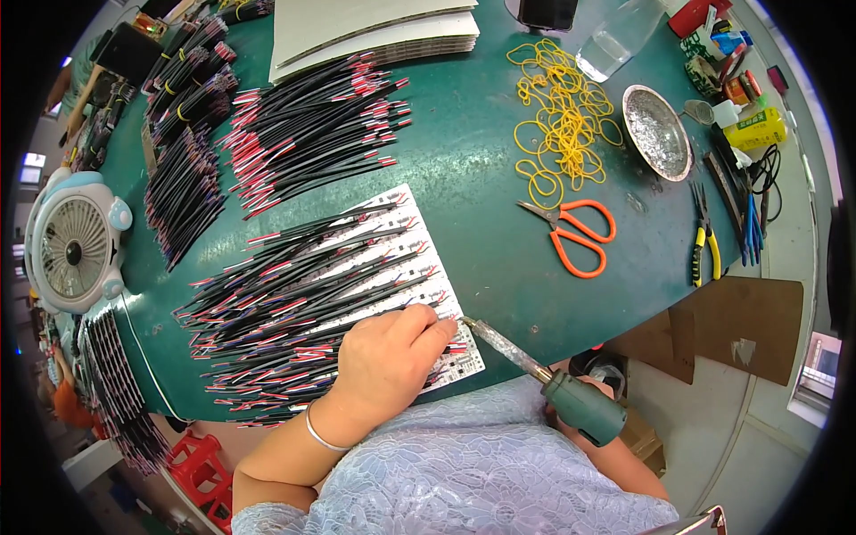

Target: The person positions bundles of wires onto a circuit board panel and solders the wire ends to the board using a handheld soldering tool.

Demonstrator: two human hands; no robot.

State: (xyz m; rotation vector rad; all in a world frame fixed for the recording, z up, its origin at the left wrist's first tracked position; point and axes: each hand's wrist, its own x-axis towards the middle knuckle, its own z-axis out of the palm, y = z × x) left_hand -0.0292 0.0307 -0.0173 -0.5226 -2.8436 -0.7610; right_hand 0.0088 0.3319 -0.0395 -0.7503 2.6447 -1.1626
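Observation:
My left hand [388,357], with a bangle on its wrist, reaches over a white circuit board panel [407,209]. Its thumb and forefinger pinch a thin cable end at the panel's right edge; the fingers hide most of it. Rows of black-sleeved cables [303,294] with red, white and blue wire ends lie across the panel. My right hand [596,386] grips a soldering iron [584,410] by its green handle and is mostly hidden behind it. The iron's tip touches or nearly touches the panel edge beside my left fingertips.
Orange-handled scissors [580,236], yellow rubber bands [562,116] and a metal bowl [657,132] lie to the right, with yellow-handled pliers [704,236] beyond. More cable bundles [312,125] and stacked white boards [374,40] stand at the back. A small fan [76,241] is at far left.

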